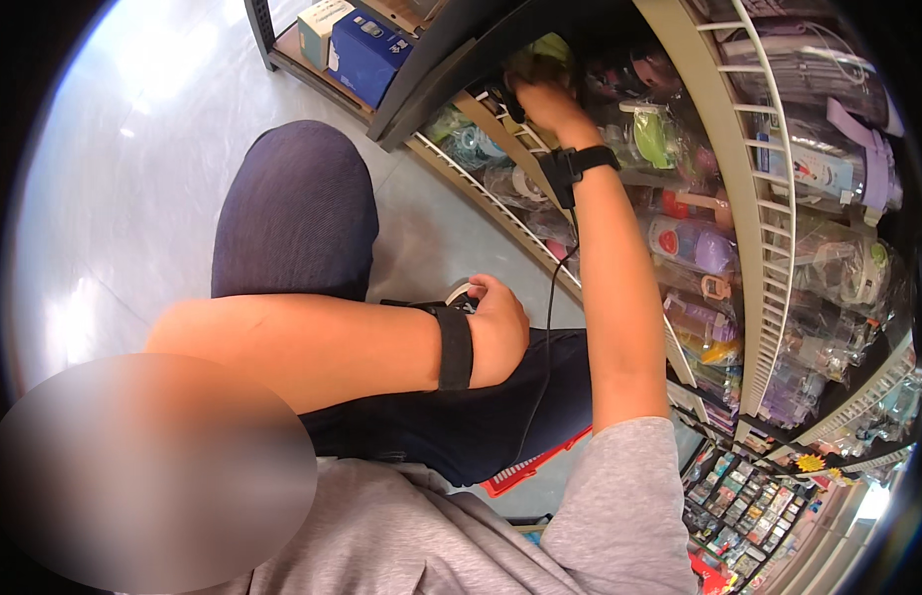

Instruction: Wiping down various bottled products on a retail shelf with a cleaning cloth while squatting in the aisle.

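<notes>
My left hand is in front of my body, above my dark trouser leg, with its fingers curled. A thing with a pale curved rim shows at its fingertips; the rest of it is hidden behind the hand. My right hand reaches deep into a lower shelf, beside a pale green item. Its fingers are in shadow, and I cannot see whether they grip anything. Near that wrist, a bottle with a light green part lies in clear wrap. Black straps circle both wrists.
White wire shelf fences edge tiers of wrapped bottles, among them a purple-and-white one. A blue box stands on a neighbouring rack. A thin black cable hangs from my right wrist. A red basket-like edge shows beneath my leg.
</notes>
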`<act>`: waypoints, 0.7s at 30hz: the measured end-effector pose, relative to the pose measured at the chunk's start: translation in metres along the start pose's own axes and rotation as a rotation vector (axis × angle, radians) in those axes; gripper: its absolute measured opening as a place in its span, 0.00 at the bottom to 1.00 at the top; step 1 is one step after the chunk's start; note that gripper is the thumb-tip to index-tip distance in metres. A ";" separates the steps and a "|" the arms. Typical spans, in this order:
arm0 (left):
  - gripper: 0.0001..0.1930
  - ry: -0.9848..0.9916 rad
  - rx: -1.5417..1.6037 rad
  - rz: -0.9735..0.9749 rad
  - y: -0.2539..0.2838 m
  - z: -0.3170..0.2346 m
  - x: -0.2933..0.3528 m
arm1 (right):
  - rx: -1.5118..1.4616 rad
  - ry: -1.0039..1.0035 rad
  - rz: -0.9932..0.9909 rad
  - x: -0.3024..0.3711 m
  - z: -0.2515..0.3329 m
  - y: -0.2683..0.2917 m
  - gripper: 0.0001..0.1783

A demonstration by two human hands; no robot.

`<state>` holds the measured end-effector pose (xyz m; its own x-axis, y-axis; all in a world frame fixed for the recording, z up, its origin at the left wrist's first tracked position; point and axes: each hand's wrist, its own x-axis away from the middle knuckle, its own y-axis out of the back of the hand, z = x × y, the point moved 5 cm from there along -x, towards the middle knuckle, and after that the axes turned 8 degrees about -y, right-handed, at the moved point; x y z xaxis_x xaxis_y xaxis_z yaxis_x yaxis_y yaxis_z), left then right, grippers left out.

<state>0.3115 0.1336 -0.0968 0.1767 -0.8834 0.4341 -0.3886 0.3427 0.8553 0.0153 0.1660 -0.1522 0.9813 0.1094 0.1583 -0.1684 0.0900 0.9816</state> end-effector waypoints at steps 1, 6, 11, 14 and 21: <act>0.18 0.003 0.003 -0.021 0.001 0.001 -0.001 | -0.003 -0.012 -0.004 0.004 -0.008 -0.001 0.42; 0.19 -0.003 0.012 -0.038 -0.003 0.003 -0.002 | -0.222 -0.103 0.217 0.067 -0.006 0.023 0.52; 0.19 -0.006 0.010 -0.075 -0.002 0.002 -0.003 | -0.216 -0.141 0.193 0.103 -0.020 0.042 0.42; 0.19 -0.065 0.035 -0.015 0.006 0.003 0.000 | -0.154 -0.117 0.084 0.114 -0.041 0.045 0.34; 0.11 0.036 0.116 -0.449 0.034 0.023 0.008 | -0.363 -0.078 -0.208 0.143 -0.066 0.070 0.21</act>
<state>0.2785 0.1303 -0.0706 0.3808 -0.9238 0.0391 -0.3650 -0.1113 0.9243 0.1376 0.2530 -0.0679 0.9996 -0.0224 -0.0181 0.0262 0.4468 0.8943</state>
